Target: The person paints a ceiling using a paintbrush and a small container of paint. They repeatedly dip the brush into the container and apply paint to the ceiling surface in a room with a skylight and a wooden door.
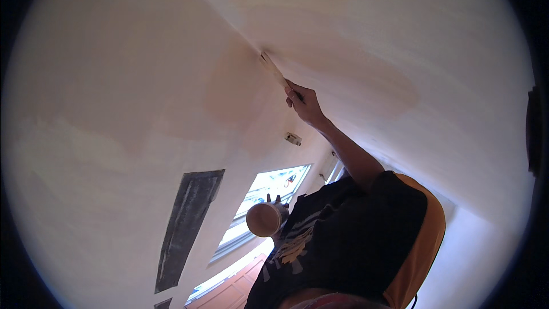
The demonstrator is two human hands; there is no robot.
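Observation:
My right hand (306, 103) is raised at the end of a bare forearm, fingers closed round the dark handle of a paintbrush (274, 70). The brush tip rests at or close to the line where two pale plastered surfaces meet. Lower down, my left hand (283, 213) grips a round, pale cup (264, 220). The mouth of the cup faces the view and its inside looks tan; what it contains cannot be made out. Fingertips show along the cup's far rim, while the left arm is hidden behind my black shirt (354, 234).
A bright window (269, 189) lies beyond the cup, with reddish-brown panels (234, 286) below it. A small wall fitting (293, 138) sits under the raised hand. To the left is a long dark rectangle (190, 223). A dark object (533, 131) juts in at the right rim.

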